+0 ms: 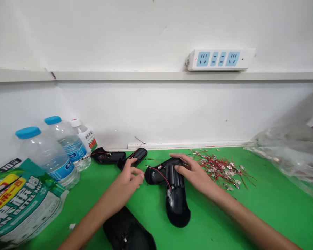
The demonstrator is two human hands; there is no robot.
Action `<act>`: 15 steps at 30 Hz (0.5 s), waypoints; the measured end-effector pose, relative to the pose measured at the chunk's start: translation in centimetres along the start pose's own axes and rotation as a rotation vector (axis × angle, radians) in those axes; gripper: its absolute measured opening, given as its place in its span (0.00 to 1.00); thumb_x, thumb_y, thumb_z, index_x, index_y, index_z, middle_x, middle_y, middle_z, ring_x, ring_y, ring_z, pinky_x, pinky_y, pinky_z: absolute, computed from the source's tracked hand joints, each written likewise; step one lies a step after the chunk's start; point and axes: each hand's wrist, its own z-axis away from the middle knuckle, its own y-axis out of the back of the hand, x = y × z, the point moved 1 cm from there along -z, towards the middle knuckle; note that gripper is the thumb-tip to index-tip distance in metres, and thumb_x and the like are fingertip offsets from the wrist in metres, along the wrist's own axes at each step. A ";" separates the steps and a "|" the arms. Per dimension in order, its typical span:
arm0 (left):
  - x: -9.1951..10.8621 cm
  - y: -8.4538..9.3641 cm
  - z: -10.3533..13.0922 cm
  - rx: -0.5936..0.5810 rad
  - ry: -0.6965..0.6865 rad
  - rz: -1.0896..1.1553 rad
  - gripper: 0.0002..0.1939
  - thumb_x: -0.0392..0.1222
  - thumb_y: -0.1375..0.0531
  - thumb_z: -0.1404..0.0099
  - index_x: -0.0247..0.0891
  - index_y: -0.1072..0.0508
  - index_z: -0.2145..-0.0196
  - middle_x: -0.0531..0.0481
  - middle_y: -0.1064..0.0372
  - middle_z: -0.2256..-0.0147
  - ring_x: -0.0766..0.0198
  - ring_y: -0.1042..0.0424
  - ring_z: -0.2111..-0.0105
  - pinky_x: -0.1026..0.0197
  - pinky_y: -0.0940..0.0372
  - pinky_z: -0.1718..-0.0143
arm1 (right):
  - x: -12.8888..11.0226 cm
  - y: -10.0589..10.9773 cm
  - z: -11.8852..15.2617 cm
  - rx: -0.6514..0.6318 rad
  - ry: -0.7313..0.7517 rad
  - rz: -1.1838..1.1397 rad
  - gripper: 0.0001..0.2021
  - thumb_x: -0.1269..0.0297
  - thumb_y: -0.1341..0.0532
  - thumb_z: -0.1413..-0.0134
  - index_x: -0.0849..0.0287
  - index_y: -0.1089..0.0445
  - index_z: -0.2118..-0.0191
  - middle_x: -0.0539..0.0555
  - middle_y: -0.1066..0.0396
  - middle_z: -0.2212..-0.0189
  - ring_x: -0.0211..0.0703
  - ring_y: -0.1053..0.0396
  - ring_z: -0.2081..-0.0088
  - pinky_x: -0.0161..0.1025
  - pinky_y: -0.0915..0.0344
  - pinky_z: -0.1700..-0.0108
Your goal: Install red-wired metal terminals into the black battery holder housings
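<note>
- On a green tabletop (211, 215), a person's right hand (191, 170) spreads over two overlapping black cases (176, 199); whether it grips them cannot be told.
- The left hand (130, 177), loosely curled and empty, hovers just left of them.
- Red wires (221, 168) lie heaped at right.

blk shell (177, 206) pt. hidden by r. hand (193, 171)
</note>
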 end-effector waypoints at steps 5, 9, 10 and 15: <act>3.0 1.0 2.2 0.056 -0.158 -0.318 0.13 0.46 0.42 0.31 0.41 0.33 0.51 0.50 0.33 0.65 0.52 0.30 0.65 0.48 0.35 0.60 | 0.3 2.1 0.7 -0.052 0.053 0.259 0.24 0.59 0.40 0.35 0.51 0.33 0.35 0.60 0.31 0.37 0.61 0.35 0.36 0.64 0.41 0.35; 5.3 -0.2 3.9 -0.189 -0.526 -0.564 0.15 0.36 0.44 0.29 0.47 0.27 0.48 0.48 0.27 0.52 0.50 0.29 0.49 0.48 0.34 0.46 | -0.6 4.7 1.2 -0.077 0.167 0.438 0.18 0.64 0.44 0.32 0.51 0.28 0.41 0.60 0.28 0.47 0.59 0.31 0.45 0.59 0.36 0.42; 5.7 -0.8 4.2 -0.263 -0.604 -0.630 0.19 0.34 0.43 0.31 0.49 0.28 0.44 0.48 0.27 0.47 0.50 0.29 0.46 0.49 0.35 0.43 | -0.8 5.5 1.3 -0.113 0.198 0.470 0.15 0.66 0.44 0.32 0.51 0.25 0.45 0.59 0.27 0.51 0.57 0.29 0.49 0.55 0.34 0.46; 5.6 -3.5 4.4 -0.459 -0.713 -0.800 0.20 0.38 0.30 0.37 0.47 0.26 0.47 0.48 0.26 0.42 0.46 0.29 0.42 0.48 0.33 0.41 | -0.7 9.4 2.0 -0.315 0.263 0.587 0.11 0.73 0.41 0.37 0.51 0.24 0.65 0.53 0.26 0.63 0.50 0.28 0.61 0.43 0.35 0.60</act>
